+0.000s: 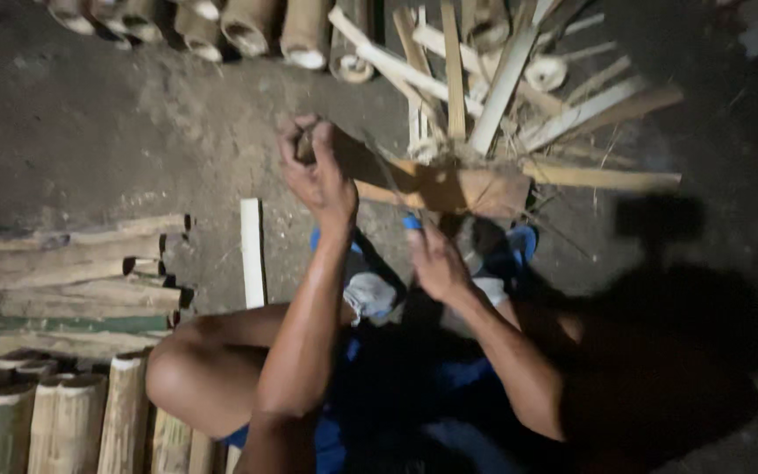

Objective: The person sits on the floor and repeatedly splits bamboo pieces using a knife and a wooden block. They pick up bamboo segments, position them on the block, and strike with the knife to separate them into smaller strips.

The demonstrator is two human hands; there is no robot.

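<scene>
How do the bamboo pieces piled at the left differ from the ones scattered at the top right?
The left pile lies stacked in neat, parallel layers; the scattered slats cross each other at many angles. The left pile's pieces look broad and brownish; the scattered slats are thin and pale. The left pile lies away from both hands; the scattered slats lie just beyond the left hand and right hand. Both lie on the dirt floor.

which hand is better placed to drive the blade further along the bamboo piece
Right, probably. The right hand grips the blue-handled blade lying against the bamboo piece, so it can push. The left hand is closed around the piece's far end, steadying it.
</scene>
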